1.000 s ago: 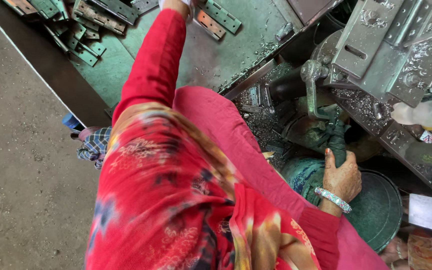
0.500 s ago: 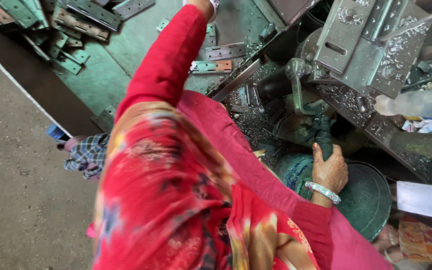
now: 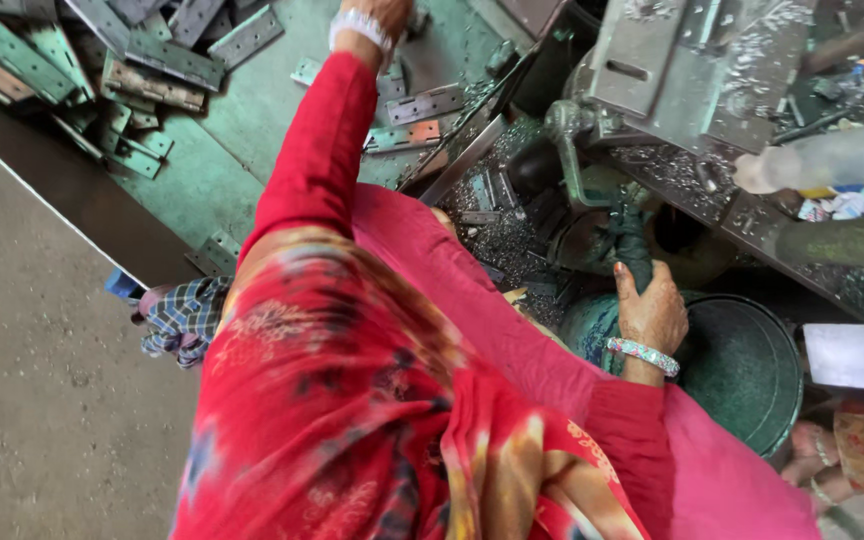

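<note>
the green metal workbench [image 3: 222,170] fills the upper left, scuffed and strewn with flat perforated steel hinge plates [image 3: 152,60], some in a loose heap by the far edge, some lying singly. to the right stands a grey press machine [image 3: 672,70], its bed covered in metal shavings, with a curved lever arm running down to a cloth-wrapped lever handle [image 3: 632,245]. below that sits a round dark green bucket [image 3: 752,370], and a clear plastic bottle [image 3: 832,155] lies on the machine's ledge.

the left hand [image 3: 382,15] is stretched to the far side of the bench among the plates; the frame's top edge cuts off its fingers, so i cannot tell whether they are spread or closed on anything. nearest to it lies a single hinge plate [image 3: 427,103], flat on the bench. the right hand [image 3: 652,305] is wrapped in a closed fist around the lower end of the lever handle.

the plates look stiff, thin and fairly heavy for their size, probably sharp-edged and slick with filings, so a pinch across the long edges seems safest.
</note>
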